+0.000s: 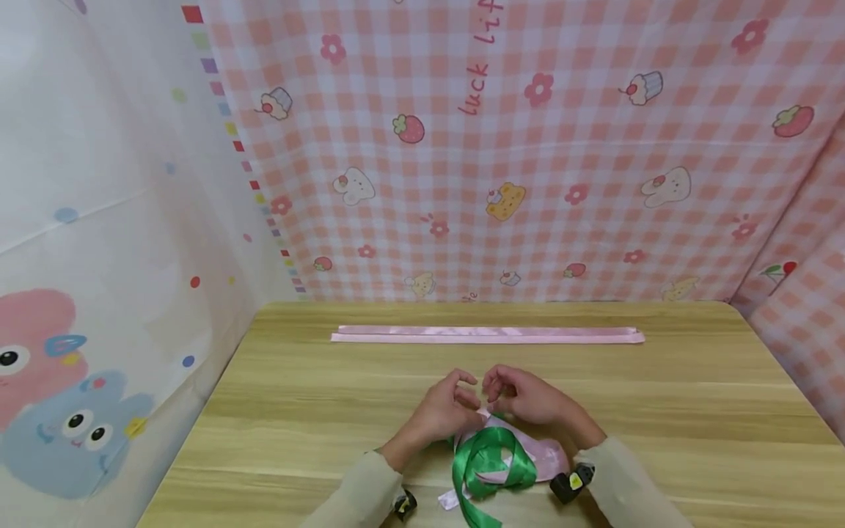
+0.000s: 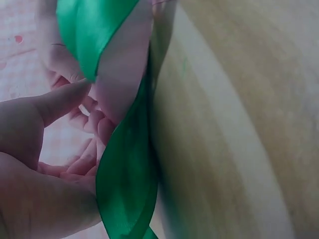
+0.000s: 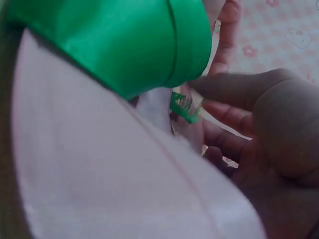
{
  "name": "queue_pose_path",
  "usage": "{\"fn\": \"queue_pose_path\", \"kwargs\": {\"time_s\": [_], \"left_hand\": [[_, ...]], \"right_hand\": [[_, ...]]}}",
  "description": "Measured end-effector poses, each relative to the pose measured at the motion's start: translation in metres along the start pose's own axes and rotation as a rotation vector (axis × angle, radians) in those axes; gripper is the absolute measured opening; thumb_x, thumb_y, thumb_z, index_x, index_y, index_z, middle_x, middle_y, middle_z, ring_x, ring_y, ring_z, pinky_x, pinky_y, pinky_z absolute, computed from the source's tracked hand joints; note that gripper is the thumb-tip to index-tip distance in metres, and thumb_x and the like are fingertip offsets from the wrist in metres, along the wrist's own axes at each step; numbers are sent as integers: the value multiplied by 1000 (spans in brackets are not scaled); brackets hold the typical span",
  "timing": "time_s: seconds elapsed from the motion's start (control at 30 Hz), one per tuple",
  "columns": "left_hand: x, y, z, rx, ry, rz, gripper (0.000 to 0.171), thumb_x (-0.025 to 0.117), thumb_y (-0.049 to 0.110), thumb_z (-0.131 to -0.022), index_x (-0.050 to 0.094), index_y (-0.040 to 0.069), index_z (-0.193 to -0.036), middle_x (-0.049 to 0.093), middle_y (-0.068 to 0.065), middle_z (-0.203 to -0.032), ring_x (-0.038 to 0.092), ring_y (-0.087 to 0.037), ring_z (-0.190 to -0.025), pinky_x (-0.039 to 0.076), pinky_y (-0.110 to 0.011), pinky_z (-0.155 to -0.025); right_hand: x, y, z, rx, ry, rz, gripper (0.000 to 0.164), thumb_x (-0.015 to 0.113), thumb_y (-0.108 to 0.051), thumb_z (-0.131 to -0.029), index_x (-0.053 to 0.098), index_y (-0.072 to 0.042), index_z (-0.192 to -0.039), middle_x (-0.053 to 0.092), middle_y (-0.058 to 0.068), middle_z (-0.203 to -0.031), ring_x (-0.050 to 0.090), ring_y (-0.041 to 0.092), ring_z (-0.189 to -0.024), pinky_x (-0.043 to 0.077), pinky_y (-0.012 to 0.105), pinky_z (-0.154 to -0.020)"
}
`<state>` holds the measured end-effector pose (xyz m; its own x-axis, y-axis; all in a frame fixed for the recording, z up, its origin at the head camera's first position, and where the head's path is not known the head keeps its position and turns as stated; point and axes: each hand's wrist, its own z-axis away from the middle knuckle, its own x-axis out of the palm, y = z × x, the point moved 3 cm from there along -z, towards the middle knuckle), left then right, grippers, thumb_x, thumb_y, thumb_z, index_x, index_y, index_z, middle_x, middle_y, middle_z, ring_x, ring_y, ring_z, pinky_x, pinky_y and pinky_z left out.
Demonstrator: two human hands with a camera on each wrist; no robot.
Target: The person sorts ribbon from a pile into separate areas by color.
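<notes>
Close together over the table's front part, my left hand (image 1: pixel 444 411) and right hand (image 1: pixel 524 396) meet at the top of a tangle of satin ribbon. The left thumb and fingers (image 2: pixel 102 127) pinch the pink ribbon (image 2: pixel 122 64) just under a green fold. In the right wrist view, the right thumb (image 3: pixel 234 87) and curled fingers pinch ribbon beside a small frayed green end (image 3: pixel 184 107). The green ribbon (image 1: pixel 495 440) loops over the pink ribbon (image 1: pixel 548 458) below the hands, and one green tail hangs toward the front edge. Parts of the fingertips are hidden by ribbon.
Two flat pink ribbon strips (image 1: pixel 488 335) lie side by side across the back of the wooden table (image 1: pixel 297 411). A checked pink cloth (image 1: pixel 422 169) hangs behind the table, and a white printed cloth (image 1: pixel 132 183) hangs at the left.
</notes>
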<state>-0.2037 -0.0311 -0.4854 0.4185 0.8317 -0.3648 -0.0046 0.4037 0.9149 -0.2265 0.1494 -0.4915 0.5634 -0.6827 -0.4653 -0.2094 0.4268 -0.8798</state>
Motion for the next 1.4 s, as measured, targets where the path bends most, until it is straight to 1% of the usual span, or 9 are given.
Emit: {"fn": "queue_pose_path", "kwargs": {"time_s": [0.17, 0.33, 0.5, 0.63, 0.9, 1.07, 1.2, 1.33, 1.4], "left_hand": [[5, -2, 0, -10, -2, -35, 46, 79, 4, -80, 56, 7, -119, 70, -3, -89, 66, -14, -79, 54, -34, -75], [5, 4, 2, 70, 3, -10, 35, 73, -1, -85, 59, 6, -116, 73, -5, -84, 66, -11, -76, 51, -25, -69], [-1, 15, 6, 158, -49, 134, 40, 69, 0, -90, 55, 4, -127, 74, -11, -91, 66, -10, -79, 51, -22, -68], [-5, 29, 12, 173, -101, 263, 44, 68, 2, -92, 52, 8, -132, 73, -11, -97, 66, -12, -83, 52, -26, -70], [-8, 51, 26, 157, -208, 473, 50, 61, 1, -96, 43, 10, -141, 69, -4, -101, 67, -14, -84, 52, -26, -72], [-15, 56, 33, 160, -265, 503, 49, 56, 2, -99, 42, 18, -143, 68, -4, -102, 63, -12, -74, 52, -24, -66], [-31, 64, 40, 216, -231, 497, 47, 56, 6, -100, 41, 16, -144, 68, 2, -95, 56, -10, -69, 49, -23, -64], [-55, 74, 48, 263, -184, 515, 47, 57, 9, -100, 40, 14, -144, 65, 5, -89, 47, -9, -64, 43, -22, -62], [-67, 78, 52, 275, -166, 510, 47, 58, 10, -100, 40, 13, -144, 64, 6, -87, 45, -9, -63, 41, -22, -61]], "right_hand": [[1, 0, 2, 6, -5, 28, 18, 62, 5, -91, 60, -4, -106, 57, 5, -89, 52, 21, -84, 46, 26, -71], [-7, -13, 9, -35, 20, 16, 13, 64, 2, -91, 60, -4, -102, 56, 5, -89, 52, 21, -85, 44, 30, -75], [-22, -33, 20, -162, -7, -59, 17, 64, 1, -90, 56, -1, -105, 54, 11, -93, 54, 18, -80, 48, 24, -71], [-30, -49, 29, -230, -83, -129, 21, 63, 0, -93, 52, -2, -111, 54, 18, -105, 58, 18, -83, 52, 26, -74], [-37, -79, 45, -226, -84, -159, 14, 57, -7, -100, 54, 3, -109, 61, 10, -93, 60, 14, -85, 54, 28, -77], [-50, -96, 59, -279, 3, -199, 9, 57, -1, -99, 53, 6, -103, 58, 3, -82, 57, 7, -75, 54, 25, -71], [-70, -107, 75, -346, 132, -247, 4, 54, 3, -99, 53, 4, -103, 60, 0, -85, 60, 8, -77, 51, 19, -59], [-91, -109, 93, -377, 280, -275, 12, 50, 6, -99, 55, -4, -103, 59, -3, -84, 51, 11, -66, 35, 27, -33], [-99, -107, 101, -406, 321, -315, 17, 47, 9, -99, 55, -6, -103, 55, -3, -81, 39, 16, -59, 31, 36, -33]]}}
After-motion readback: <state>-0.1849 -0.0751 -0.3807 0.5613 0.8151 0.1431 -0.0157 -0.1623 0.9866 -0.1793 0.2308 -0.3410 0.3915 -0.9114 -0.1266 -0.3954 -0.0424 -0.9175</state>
